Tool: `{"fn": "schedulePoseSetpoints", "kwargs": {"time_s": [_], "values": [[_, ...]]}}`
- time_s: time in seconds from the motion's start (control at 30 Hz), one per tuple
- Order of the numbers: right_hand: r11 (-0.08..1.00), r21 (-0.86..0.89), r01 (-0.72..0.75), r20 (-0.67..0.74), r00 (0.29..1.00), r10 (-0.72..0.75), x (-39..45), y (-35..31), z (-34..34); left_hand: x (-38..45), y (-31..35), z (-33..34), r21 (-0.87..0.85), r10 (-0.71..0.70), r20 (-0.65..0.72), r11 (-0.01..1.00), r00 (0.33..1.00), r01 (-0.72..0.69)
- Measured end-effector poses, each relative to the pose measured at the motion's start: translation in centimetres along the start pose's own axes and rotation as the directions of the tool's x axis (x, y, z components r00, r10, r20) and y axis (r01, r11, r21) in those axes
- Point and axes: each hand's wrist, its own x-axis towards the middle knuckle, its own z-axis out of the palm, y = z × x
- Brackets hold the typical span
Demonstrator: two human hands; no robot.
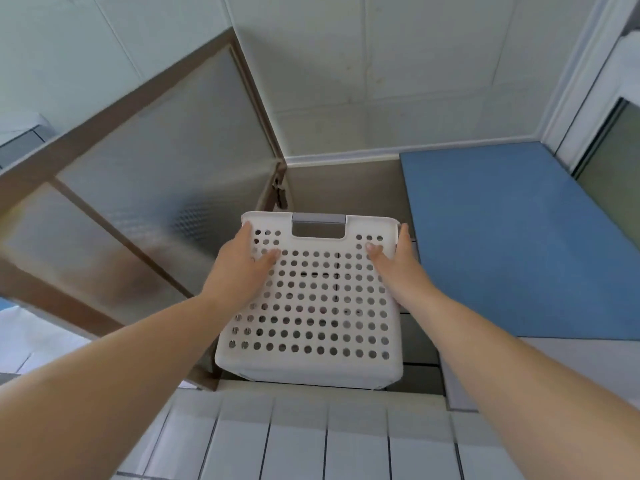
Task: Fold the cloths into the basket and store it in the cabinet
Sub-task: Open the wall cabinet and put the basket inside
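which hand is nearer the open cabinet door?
Left. The left hand holds the basket on the side beside the frosted cabinet door; the right hand holds the far side, next to the blue panel.

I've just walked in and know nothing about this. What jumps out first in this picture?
The white perforated basket sits dead centre, raised overhead at the mouth of an open cabinet, with a grey handle at its top edge. The left hand and right hand hold its two sides, thumbs on the holed face. To the left, the frosted-glass cabinet door hangs swung open; to the right is a blue panel.
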Motion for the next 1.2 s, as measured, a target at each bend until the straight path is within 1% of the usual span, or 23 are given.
{"fn": "schedulePoseSetpoints", "kwargs": {"time_s": [0.07,0.13,0.2,0.23,0.27,0.3,0.33,0.37,0.4,0.47,0.57,0.67,0.73,0.83,0.9,1.03,1.2], "values": [[0.999,0.011,-0.033,0.008,0.999,0.033,-0.3,0.6,1.1,-0.3,-1.3,0.6,0.013,-0.013,0.028,1.000,1.000,0.013],[1.000,0.008,-0.025,-0.001,1.000,0.025,-0.8,1.0,1.9,-0.8,-2.6,1.2,0.099,-0.043,0.043,0.994,0.998,0.039],[0.997,-0.064,0.038,-0.044,0.998,-0.041,-1.5,1.6,2.9,-2.1,-3.8,2.0,0.212,-0.041,0.030,0.977,0.999,0.033],[0.985,-0.159,0.074,-0.060,0.995,-0.084,-2.0,2.0,3.5,-2.9,-4.5,2.5,0.296,0.001,0.031,0.955,1.000,-0.010],[0.951,-0.293,0.103,-0.063,0.990,-0.127,-2.6,2.5,4.0,-3.7,-4.9,3.0,0.383,0.062,0.043,0.921,0.997,-0.073],[0.886,-0.446,0.125,-0.049,0.985,-0.164,-3.3,3.1,4.6,-4.5,-5.3,3.5,0.450,0.120,0.069,0.882,0.990,-0.138],[0.800,-0.583,0.144,-0.026,0.980,-0.195,-4.0,3.8,5.2,-5.4,-5.8,3.9,0.488,0.155,0.099,0.853,0.983,-0.184],[0.720,-0.674,0.164,0.001,0.975,-0.222,-4.7,4.5,5.8,-6.2,-6.3,4.4,0.514,0.172,0.127,0.831,0.977,-0.213],[0.660,-0.729,0.181,0.028,0.972,-0.235,-5.2,5.2,6.1,-6.9,-6.6,4.8,0.537,0.182,0.156,0.810,0.971,-0.238],[0.576,-0.791,0.206,0.087,0.970,-0.228,-6.3,6.6,6.7,-8.2,-7.5,5.7,0.559,0.198,0.191,0.783,0.962,-0.272],[0.477,-0.845,0.243,0.151,0.963,-0.224,-7.5,8.3,7.3,-9.2,-8.6,6.7,0.583,0.207,0.212,0.757,0.955,-0.294],[0.437,-0.863,0.252,0.169,0.961,-0.220,-7.9,9.5,7.8,-9.3,-9.2,7.6,0.605,0.198,0.220,0.741,0.955,-0.293],[0.430,-0.861,0.271,0.196,0.957,-0.212,-7.7,10.0,8.2,-9.2,-9.5,8.2,0.612,0.172,0.215,0.744,0.961,-0.270],[0.448,-0.849,0.282,0.217,0.957,-0.191,-7.4,10.7,9.0,-9.5,-10.0,9.0,0.591,0.135,0.197,0.774,0.971,-0.228],[0.445,-0.851,0.281,0.225,0.959,-0.174,-7.3,11.2,9.2,-9.9,-10.6,9.6,0.584,0.136,0.211,0.777,0.968,-0.237],[0.392,-0.862,0.321,0.283,0.947,-0.152,-7.3,12.2,9.3,-11.0,-11.9,10.7,0.570,0.111,0.241,0.788,0.964,-0.233],[0.406,-0.852,0.331,0.326,0.942,-0.084,-7.3,12.8,9.8,-11.3,-12.7,11.5,0.530,0.073,0.242,0.825,0.968,-0.194]]}}
